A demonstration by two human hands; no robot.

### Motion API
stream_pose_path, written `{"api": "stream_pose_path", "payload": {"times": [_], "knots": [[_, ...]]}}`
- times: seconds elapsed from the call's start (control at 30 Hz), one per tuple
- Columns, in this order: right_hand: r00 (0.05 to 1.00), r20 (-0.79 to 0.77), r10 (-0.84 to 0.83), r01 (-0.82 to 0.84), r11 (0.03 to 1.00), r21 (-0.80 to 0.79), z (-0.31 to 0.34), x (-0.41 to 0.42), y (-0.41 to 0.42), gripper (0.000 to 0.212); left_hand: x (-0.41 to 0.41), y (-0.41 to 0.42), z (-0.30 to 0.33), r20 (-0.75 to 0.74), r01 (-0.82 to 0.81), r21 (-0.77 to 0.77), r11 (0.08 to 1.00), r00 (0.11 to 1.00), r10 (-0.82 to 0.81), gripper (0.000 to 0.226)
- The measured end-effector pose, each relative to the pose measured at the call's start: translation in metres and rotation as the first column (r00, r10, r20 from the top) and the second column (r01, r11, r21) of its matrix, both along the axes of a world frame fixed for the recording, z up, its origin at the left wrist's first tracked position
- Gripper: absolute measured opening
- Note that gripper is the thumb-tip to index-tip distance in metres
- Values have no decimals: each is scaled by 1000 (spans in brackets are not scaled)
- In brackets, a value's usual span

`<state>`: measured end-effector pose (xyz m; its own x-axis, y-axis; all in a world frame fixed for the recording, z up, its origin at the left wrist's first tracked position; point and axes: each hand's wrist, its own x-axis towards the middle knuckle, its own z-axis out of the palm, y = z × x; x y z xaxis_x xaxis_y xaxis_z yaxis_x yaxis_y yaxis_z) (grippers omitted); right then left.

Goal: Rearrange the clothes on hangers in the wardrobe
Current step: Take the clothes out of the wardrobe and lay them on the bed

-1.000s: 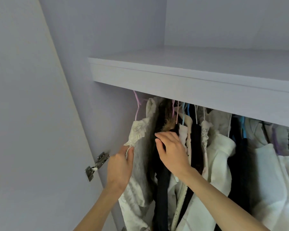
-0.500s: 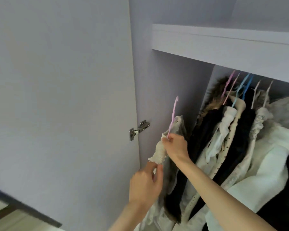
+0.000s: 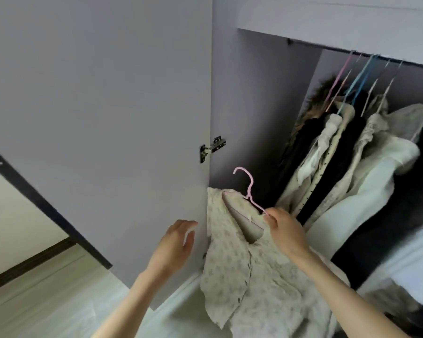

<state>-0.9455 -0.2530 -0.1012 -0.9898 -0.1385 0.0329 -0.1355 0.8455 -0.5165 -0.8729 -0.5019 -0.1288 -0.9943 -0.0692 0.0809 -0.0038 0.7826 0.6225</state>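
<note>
A cream patterned garment [image 3: 232, 259] hangs on a pink hanger [image 3: 248, 191], out of the wardrobe and low in front of its left side. My right hand [image 3: 287, 230] grips the hanger's right shoulder along with the fabric. My left hand [image 3: 175, 242] hovers just left of the garment with relaxed fingers, holding nothing. Several other clothes [image 3: 347, 152], black, white and cream, hang on pink, blue and white hangers from the dark rail [image 3: 327, 48] under the shelf.
The open wardrobe door [image 3: 96, 118] stands close on the left, with a metal hinge [image 3: 211, 148] at its edge. The wardrobe's side wall [image 3: 254, 106] is behind the hanger. Pale floor [image 3: 47, 301] lies below left.
The garment on the pink hanger has come off the rail and moved down and out of the wardrobe in my right hand. My left hand has let go of its fabric.
</note>
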Motion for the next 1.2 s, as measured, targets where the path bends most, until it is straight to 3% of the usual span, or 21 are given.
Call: {"api": "stream_pose_path", "payload": {"times": [0.17,0.27,0.37,0.47,0.57,0.67,0.77,0.9,1.07,1.2], "knots": [[964,-203,173,-163,984,68,-7,45,-22,24,52,-30,-4,-6,-38,-48,998,999,38,38],[874,-378,305,-295,952,87,6,69,-46,34,83,-56,-4,-11,-109,-63,992,994,108,44],[804,-449,390,-422,906,31,17,87,-76,33,115,-81,-4,-43,-137,-78,987,990,134,48],[746,-489,451,-551,831,-74,28,98,-111,30,148,-107,2,-66,-200,-80,977,979,195,41],[731,-460,504,-637,746,-196,36,106,-148,26,183,-134,14,-200,-326,-81,942,931,306,38],[721,-400,567,-689,648,-324,37,110,-190,18,221,-158,30,-292,-453,-86,887,863,412,21],[645,-363,673,-759,509,-406,42,121,-234,16,260,-172,47,-366,-581,-96,808,776,514,16],[495,-389,777,-826,282,-488,51,146,-286,29,313,-175,74,-444,-742,-94,664,628,639,16],[265,-436,860,-868,16,-496,71,193,-341,18,382,-165,101,-463,-880,-78,469,449,764,35],[106,-510,854,-866,-173,-469,86,247,-373,19,438,-137,123,-554,-969,-79,236,239,797,35]]}}
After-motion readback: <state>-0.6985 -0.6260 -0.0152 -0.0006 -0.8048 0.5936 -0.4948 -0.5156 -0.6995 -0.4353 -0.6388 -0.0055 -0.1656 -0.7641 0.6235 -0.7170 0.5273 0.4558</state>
